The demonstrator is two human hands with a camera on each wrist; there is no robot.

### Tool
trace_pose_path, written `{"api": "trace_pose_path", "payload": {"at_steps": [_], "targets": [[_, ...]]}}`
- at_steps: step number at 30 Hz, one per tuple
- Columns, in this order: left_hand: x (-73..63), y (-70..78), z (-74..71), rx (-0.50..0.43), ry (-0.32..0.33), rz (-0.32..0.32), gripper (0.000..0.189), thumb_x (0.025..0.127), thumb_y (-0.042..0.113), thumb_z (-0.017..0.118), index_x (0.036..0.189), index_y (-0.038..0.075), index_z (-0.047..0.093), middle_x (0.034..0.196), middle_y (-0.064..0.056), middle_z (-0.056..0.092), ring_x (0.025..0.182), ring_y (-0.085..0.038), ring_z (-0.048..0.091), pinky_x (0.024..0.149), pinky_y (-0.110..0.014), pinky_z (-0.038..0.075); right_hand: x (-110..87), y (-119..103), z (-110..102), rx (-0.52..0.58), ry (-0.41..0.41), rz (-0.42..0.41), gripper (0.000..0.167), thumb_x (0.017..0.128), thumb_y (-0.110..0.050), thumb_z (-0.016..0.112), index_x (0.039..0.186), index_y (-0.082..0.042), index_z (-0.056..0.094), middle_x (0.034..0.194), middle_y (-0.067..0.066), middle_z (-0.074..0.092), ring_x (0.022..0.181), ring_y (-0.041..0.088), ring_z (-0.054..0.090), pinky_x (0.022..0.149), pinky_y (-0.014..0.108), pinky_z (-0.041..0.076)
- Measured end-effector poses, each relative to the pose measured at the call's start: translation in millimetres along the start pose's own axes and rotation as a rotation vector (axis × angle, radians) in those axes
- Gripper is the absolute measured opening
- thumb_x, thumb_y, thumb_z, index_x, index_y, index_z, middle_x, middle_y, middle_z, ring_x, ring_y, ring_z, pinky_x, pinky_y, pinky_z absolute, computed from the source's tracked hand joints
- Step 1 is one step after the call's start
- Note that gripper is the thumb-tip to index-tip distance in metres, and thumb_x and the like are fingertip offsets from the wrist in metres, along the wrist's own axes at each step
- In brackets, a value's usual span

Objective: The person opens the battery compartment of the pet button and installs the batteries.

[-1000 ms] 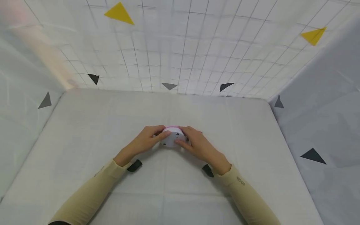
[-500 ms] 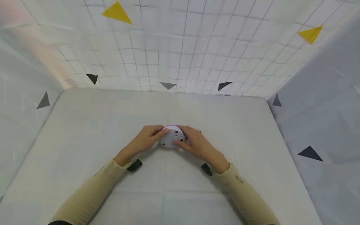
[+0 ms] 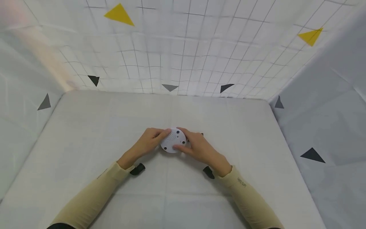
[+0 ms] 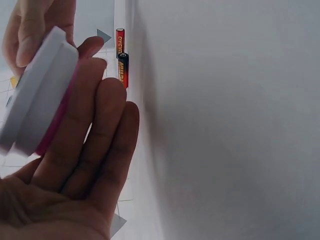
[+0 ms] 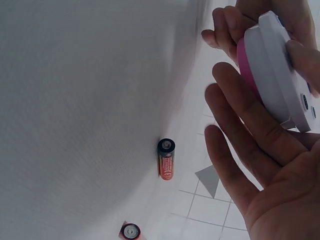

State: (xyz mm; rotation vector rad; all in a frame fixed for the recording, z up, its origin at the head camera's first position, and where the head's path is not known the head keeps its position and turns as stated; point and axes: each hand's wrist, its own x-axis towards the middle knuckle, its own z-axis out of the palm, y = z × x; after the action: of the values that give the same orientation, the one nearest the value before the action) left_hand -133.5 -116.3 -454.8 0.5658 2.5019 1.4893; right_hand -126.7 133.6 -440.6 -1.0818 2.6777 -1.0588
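Observation:
Between both hands is a round white device [image 3: 173, 139] with a cluster of small holes and several dark round spots on the face turned up to the head camera. Its opposite side has a pink layer, visible in both wrist views. My left hand [image 3: 147, 142] grips the left edge, thumb on the perforated face and fingers behind. On the right edge, my right hand [image 3: 201, 148] holds it the same way, thumb low on the face. In the right wrist view the device [image 5: 270, 70] is tilted, held above the white surface.
Two red and black batteries lie on the white-covered table [image 3: 114, 111]; the right wrist view shows one battery [image 5: 166, 160] beyond the fingers and another battery [image 5: 131, 231] lower down. A gridded sheet [image 3: 183, 47] hangs behind, with pale side walls.
Both hands have tilted the device so its perforated face points more toward the head camera, and the pink edge has gone out of that view. Both hands keep their hold.

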Motion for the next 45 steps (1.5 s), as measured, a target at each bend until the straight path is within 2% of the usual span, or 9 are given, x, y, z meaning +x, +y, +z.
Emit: {"api": "trace_pose_path", "payload": {"at_steps": [7, 14, 20, 23, 26, 31, 36, 39, 45], "targets": [[2.3, 1.7, 1.2, -0.009, 0.028, -0.053, 0.048, 0.111, 0.046, 0.051, 0.110, 0.010, 0.082, 0.093, -0.001, 0.077, 0.083, -0.016, 0.061, 0.074, -0.029, 0.049, -0.8, -3, 1, -0.047, -0.016, 0.042, 0.075, 0.096, -0.042, 0.079, 0.154, -0.007, 0.048, 0.102, 0.001, 0.076, 0.080, 0.007, 0.066, 0.072, 0.023, 0.055], [4.4, 2.4, 4.5, -0.051, 0.044, -0.043, 0.036, 0.109, 0.040, 0.057, 0.106, 0.010, 0.077, 0.086, -0.001, 0.072, 0.081, -0.017, 0.059, 0.073, -0.030, 0.048, -1.0, -7, 0, -0.075, -0.013, 0.045, 0.084, 0.093, -0.044, 0.082, 0.156, -0.003, 0.044, 0.095, -0.001, 0.074, 0.079, 0.010, 0.067, 0.071, 0.024, 0.056], [3.0, -1.1, 7.0, -0.079, 0.022, -0.059, 0.037, 0.109, 0.041, 0.057, 0.110, 0.010, 0.078, 0.086, -0.001, 0.074, 0.078, -0.016, 0.063, 0.072, -0.029, 0.052, -2.7, -9, 3, -0.211, 0.085, -0.008, 0.089, 0.087, -0.052, 0.084, 0.152, -0.002, 0.051, 0.106, 0.003, 0.076, 0.086, 0.012, 0.068, 0.075, 0.027, 0.058], [1.8, -2.4, 8.1, -0.139, -0.019, -0.084, 0.041, 0.110, 0.044, 0.054, 0.107, 0.009, 0.076, 0.076, -0.004, 0.073, 0.064, -0.021, 0.066, 0.061, -0.032, 0.056, -3.2, -12, 3, -0.241, 0.148, -0.070, 0.084, 0.085, -0.049, 0.087, 0.148, -0.002, 0.056, 0.117, 0.006, 0.075, 0.088, 0.013, 0.070, 0.075, 0.028, 0.059], [0.4, -3.1, 9.3, -0.219, -0.069, -0.119, 0.045, 0.110, 0.047, 0.052, 0.101, 0.008, 0.073, 0.066, -0.007, 0.070, 0.049, -0.029, 0.064, 0.049, -0.039, 0.056, -3.6, -18, 3, -0.243, 0.176, -0.137, 0.078, 0.086, -0.042, 0.088, 0.145, -0.002, 0.057, 0.130, 0.010, 0.073, 0.098, 0.018, 0.074, 0.083, 0.030, 0.062], [-0.2, -5.6, 11.2, -0.269, -0.113, -0.146, 0.049, 0.111, 0.047, 0.051, 0.098, 0.005, 0.073, 0.062, -0.008, 0.069, 0.045, -0.027, 0.063, 0.045, -0.040, 0.055, -4.2, -26, 2, -0.304, 0.187, -0.200, 0.068, 0.086, -0.036, 0.087, 0.139, -0.002, 0.061, 0.136, 0.015, 0.071, 0.110, 0.026, 0.076, 0.090, 0.036, 0.063], [-0.3, -9.9, 13.1, -0.268, -0.136, -0.175, 0.052, 0.110, 0.048, 0.051, 0.096, 0.004, 0.073, 0.061, -0.009, 0.068, 0.043, -0.021, 0.061, 0.043, -0.039, 0.054, -3.8, -29, 2, -0.381, 0.193, -0.241, 0.049, 0.084, -0.034, 0.088, 0.120, -0.004, 0.073, 0.127, 0.012, 0.075, 0.110, 0.025, 0.076, 0.087, 0.036, 0.064], [-0.6, -11.9, 13.8, -0.268, -0.137, -0.203, 0.055, 0.110, 0.051, 0.051, 0.094, 0.004, 0.073, 0.059, -0.010, 0.068, 0.041, -0.020, 0.061, 0.041, -0.038, 0.053, -2.6, -29, 3, -0.409, 0.207, -0.271, 0.036, 0.082, -0.033, 0.088, 0.105, -0.008, 0.077, 0.115, 0.004, 0.077, 0.110, 0.022, 0.071, 0.083, 0.032, 0.063], [0.0, -14.4, 14.6, -0.248, -0.123, -0.230, 0.059, 0.108, 0.056, 0.052, 0.087, 0.005, 0.073, 0.055, -0.010, 0.065, 0.038, -0.018, 0.057, 0.039, -0.032, 0.048, -2.1, -30, 6, -0.439, 0.227, -0.279, 0.025, 0.081, -0.029, 0.089, 0.092, -0.012, 0.076, 0.096, -0.002, 0.073, 0.097, 0.017, 0.065, 0.074, 0.026, 0.059]]}}
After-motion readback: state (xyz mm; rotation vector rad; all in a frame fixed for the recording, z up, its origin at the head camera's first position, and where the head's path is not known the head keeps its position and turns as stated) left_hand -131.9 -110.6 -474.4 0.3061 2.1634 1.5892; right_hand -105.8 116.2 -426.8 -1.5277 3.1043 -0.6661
